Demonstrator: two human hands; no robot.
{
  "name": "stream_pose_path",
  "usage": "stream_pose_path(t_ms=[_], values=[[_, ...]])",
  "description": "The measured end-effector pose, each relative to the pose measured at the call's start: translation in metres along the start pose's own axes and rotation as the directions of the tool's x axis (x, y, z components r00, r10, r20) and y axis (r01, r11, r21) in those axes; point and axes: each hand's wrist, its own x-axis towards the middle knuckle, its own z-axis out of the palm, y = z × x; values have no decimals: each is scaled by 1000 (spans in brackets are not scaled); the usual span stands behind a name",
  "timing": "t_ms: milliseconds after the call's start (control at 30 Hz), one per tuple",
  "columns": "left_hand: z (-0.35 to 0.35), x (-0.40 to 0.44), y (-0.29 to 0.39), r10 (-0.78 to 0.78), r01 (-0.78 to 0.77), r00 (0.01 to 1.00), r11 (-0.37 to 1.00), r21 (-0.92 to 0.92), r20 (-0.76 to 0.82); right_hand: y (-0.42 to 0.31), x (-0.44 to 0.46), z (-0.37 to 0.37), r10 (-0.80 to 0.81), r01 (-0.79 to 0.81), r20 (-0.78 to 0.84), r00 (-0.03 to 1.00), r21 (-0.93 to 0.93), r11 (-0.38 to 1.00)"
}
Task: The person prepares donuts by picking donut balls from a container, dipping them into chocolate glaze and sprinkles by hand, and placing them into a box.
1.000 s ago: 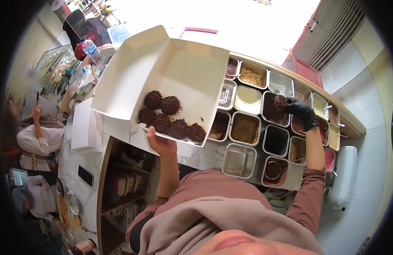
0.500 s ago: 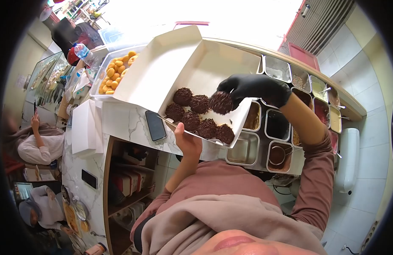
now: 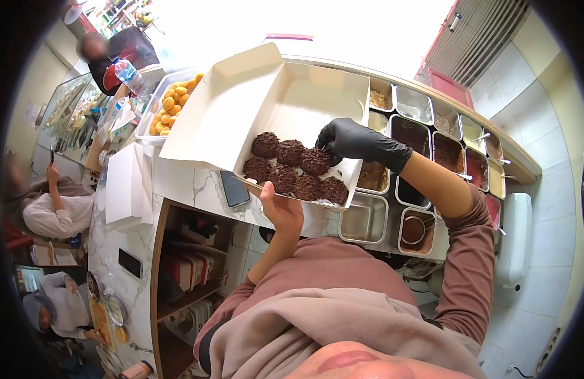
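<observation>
The 7th chocolate-flaked ball (image 3: 314, 162) has joined the white box (image 3: 314, 95), making its far row 3. The gloved right hand (image 3: 358, 140) curls against it, hold unclear; the left hand (image 3: 283, 208) grips the box's near edge.

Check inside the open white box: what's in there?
Seven dark, shred-coated balls, in rows of three and four, lie in the open white box. The gloved right hand partly covers one ball and some of the box behind; the floor directly under the balls is hidden.
</observation>
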Motion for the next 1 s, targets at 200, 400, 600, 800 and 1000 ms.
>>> stream_pose_path(t_ms=[200,400,600,800,1000], values=[[-6,1,7,16,-16,1000,1000,8,-4,-7,-21,-15,-148,158,-81,986,139,978],[-26,7,37,84,-90,995,990,-107,-60,23,-79,-89,-282,359,-233,931,432,827],[-23,17,104,335,-337,929,941,16,-156,203,-23,-108,-17,-72,-523,852,-150,986],[-33,39,179,685,-679,712,727,102,-154,247,-17,-76,-130,-232,-598,791,-490,840],[-40,58,230,862,-815,469,506,283,-193,254,-16,-68,-137,-296,-620,772,-543,786]])
